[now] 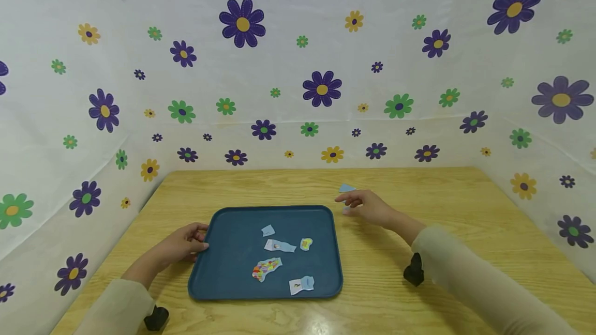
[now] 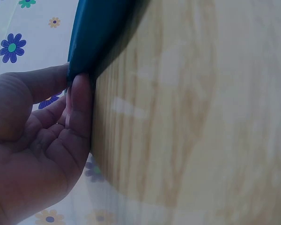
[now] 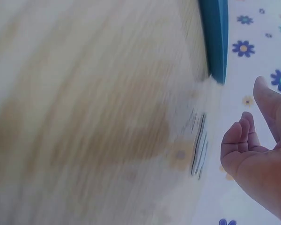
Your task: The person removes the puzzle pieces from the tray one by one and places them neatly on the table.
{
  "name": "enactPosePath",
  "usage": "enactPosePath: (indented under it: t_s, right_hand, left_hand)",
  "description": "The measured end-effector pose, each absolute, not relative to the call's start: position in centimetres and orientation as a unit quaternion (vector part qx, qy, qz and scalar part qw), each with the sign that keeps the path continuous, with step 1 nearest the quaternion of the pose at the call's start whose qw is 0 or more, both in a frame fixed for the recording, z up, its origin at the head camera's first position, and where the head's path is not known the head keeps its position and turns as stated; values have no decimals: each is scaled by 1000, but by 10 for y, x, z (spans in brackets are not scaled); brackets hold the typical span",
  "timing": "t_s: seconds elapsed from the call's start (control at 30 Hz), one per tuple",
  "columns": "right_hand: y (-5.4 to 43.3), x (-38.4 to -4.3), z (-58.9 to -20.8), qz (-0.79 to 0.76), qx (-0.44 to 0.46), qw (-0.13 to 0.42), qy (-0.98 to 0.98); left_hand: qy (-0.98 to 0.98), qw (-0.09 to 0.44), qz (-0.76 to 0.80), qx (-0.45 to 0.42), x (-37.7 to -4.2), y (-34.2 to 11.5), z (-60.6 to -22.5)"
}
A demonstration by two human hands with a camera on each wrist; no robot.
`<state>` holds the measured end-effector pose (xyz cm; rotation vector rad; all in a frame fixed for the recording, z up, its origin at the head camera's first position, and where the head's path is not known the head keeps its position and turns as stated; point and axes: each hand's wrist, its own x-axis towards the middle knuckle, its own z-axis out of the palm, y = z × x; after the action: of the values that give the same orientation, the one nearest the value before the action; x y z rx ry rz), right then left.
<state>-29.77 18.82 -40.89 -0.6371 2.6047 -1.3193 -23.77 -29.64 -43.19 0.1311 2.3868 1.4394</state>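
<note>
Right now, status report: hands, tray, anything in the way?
Left hand gripping tray edge. Five paper pieces on tray. Right hand near blue paper, partly blocking it in head view.

We see open desk (image 1: 465, 195) right of the right fingers (image 1: 355, 195) and a passable strip between the tray (image 1: 233, 247) and the flowered cloth (image 1: 279, 56) behind, while the right sleeve (image 1: 479, 278) bars the near right side, the left fingers (image 1: 196, 227) block the tray's left edge, and a raised rim (image 1: 274, 207) encircles the paper scraps (image 1: 267, 269).
</note>
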Motion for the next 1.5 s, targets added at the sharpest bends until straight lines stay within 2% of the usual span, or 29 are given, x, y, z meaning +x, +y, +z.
enactPosePath:
  t_s: [0.47,0.77,1.5]
  right_hand:
    - [152,-275,-405,-489,-259,119,825]
    - [134,-273,-417,-494,-283,145,809]
    - [108,-266,-420,-425,-321,194,824]
  left_hand:
    - [842,176,506,53,-235,-297,-430]
    - [844,175,503,54,-235,-297,-432]
    - [842,172,509,52,-238,-298,-433]
